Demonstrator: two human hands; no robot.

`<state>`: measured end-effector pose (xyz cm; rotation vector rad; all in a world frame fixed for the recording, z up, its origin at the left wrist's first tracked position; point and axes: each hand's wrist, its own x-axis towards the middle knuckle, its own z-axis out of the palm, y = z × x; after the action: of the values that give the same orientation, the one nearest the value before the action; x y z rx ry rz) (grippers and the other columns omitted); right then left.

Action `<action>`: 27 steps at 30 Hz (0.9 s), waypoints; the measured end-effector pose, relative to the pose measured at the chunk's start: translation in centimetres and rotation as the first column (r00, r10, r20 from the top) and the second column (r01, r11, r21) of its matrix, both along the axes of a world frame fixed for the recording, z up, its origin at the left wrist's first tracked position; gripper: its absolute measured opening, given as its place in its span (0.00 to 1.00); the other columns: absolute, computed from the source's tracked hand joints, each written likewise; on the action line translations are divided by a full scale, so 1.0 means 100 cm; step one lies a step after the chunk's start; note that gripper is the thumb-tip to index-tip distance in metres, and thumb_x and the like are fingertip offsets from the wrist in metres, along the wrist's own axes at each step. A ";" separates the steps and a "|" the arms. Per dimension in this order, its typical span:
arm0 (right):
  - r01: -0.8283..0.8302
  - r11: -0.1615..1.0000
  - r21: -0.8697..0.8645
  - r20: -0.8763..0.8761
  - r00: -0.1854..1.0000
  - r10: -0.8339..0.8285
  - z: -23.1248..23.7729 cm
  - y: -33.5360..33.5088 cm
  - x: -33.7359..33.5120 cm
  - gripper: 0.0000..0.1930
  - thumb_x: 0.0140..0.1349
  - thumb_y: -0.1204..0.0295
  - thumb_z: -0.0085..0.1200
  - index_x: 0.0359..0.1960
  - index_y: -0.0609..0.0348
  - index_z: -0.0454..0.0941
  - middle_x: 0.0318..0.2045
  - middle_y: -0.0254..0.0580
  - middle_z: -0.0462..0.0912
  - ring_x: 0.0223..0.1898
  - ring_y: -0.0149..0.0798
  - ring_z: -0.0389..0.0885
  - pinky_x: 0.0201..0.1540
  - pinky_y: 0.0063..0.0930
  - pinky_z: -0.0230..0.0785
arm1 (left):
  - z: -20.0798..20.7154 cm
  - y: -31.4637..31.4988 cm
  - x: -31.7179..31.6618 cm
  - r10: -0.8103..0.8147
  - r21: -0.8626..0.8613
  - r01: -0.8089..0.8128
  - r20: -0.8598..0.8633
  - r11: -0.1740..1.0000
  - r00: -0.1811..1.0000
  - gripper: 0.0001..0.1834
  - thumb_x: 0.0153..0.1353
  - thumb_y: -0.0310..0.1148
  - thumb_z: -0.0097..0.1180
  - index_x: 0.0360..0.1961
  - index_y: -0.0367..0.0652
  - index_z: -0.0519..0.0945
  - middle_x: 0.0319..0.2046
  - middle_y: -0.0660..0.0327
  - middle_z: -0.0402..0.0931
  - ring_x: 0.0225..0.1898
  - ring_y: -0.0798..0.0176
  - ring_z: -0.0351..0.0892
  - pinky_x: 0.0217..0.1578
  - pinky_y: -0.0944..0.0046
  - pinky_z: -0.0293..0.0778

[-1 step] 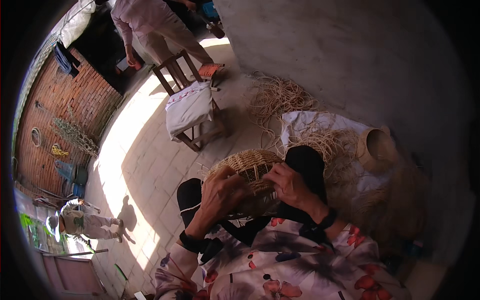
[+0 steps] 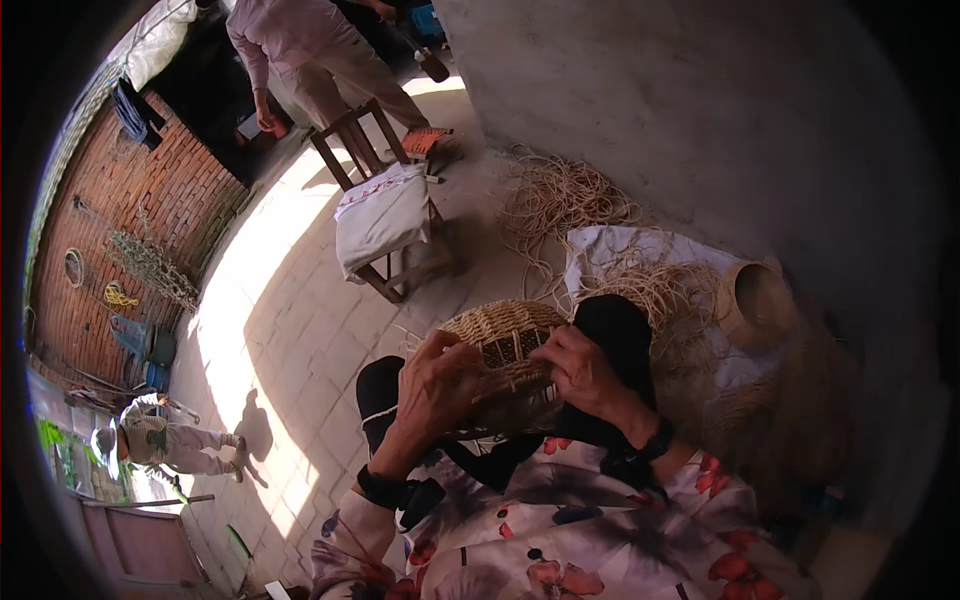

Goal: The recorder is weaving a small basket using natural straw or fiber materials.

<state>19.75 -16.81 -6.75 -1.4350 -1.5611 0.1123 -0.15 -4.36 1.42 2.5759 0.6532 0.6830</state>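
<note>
A tan woven basket (image 2: 500, 322) rests in my lap between my knees, with an opening between its woven bands facing me. My left hand (image 2: 436, 384) is closed at the basket's left side, its fingers bent over the weave. On the right side, my right hand (image 2: 583, 368) pinches the edge of the opening, fingertips pressed together. Any strand between the fingers is too small to make out. The basket's underside is hidden by my hands and lap.
Loose tan strands (image 2: 565, 195) lie heaped by the wall. More strands and a round woven basket (image 2: 750, 303) sit on a white sheet (image 2: 600, 245). A wooden chair with a cushion (image 2: 385, 215) stands ahead. One person (image 2: 310, 60) stands behind it; another (image 2: 165, 440) is at far left.
My left hand has drawn back a little to the left, uncovering more of the basket's opening. My right hand stays at the same edge.
</note>
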 end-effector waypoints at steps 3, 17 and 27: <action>0.104 0.995 0.015 -0.150 0.984 -0.100 0.011 0.002 -0.003 0.14 0.47 0.85 0.52 0.38 0.60 0.79 0.31 0.44 0.75 0.33 0.49 0.78 0.36 0.38 0.72 | 0.005 0.006 -0.025 0.284 -0.115 -0.278 0.032 0.954 0.958 0.10 0.55 0.34 0.60 0.37 0.44 0.80 0.35 0.53 0.75 0.35 0.50 0.78 0.34 0.53 0.72; -0.154 0.976 -0.152 -0.118 0.983 0.137 0.029 0.033 -0.034 0.07 0.54 0.80 0.55 0.35 0.58 0.78 0.31 0.44 0.75 0.32 0.48 0.80 0.34 0.39 0.72 | -0.034 -0.016 -0.081 0.125 -0.238 -0.119 0.010 0.964 0.992 0.05 0.59 0.29 0.57 0.34 0.40 0.79 0.27 0.53 0.78 0.28 0.50 0.81 0.29 0.56 0.75; -0.253 0.960 -0.117 -0.022 0.967 0.252 0.053 0.040 -0.030 0.16 0.50 0.87 0.48 0.40 0.60 0.79 0.34 0.47 0.78 0.35 0.48 0.80 0.38 0.35 0.72 | -0.025 -0.010 -0.093 -0.032 -0.384 0.027 -0.006 0.923 0.999 0.05 0.60 0.27 0.56 0.33 0.36 0.81 0.26 0.51 0.80 0.28 0.51 0.83 0.30 0.60 0.77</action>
<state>16.77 -12.80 -1.49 -1.3169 -1.7519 0.3668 -9.45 -5.37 -1.03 2.2223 0.6753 0.4736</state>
